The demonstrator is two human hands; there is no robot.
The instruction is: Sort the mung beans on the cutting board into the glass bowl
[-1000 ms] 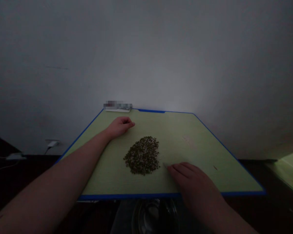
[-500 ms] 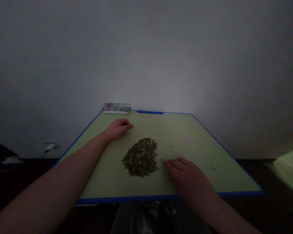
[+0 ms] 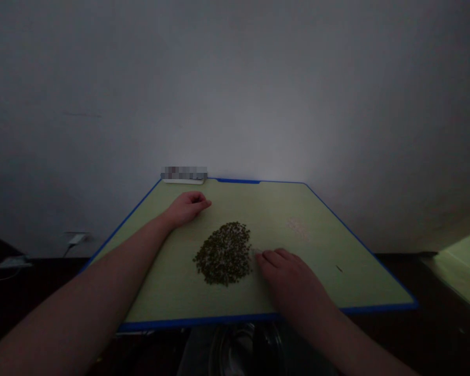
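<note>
A heap of small dark green beans (image 3: 224,253) lies in the middle of a pale green table with a blue rim (image 3: 203,323). My right hand (image 3: 288,277) rests palm down on the table, its fingers stretched toward the heap's right edge, fingertips touching or nearly touching the beans beside a small pale speck. My left hand (image 3: 187,206) lies on the table beyond the heap to the left, fingers loosely curled under, holding nothing visible. The room is dim.
A white flat object (image 3: 183,179) sits at the table's far left corner against the wall. A faint pale patch (image 3: 296,227) marks the table right of the heap. A glass bowl (image 3: 245,347) sits below the near edge. A plug and cable (image 3: 75,239) lie at the left.
My right hand has slid forward and left along the table until its fingertips reach the heap's right edge. My left hand stays where it was.
</note>
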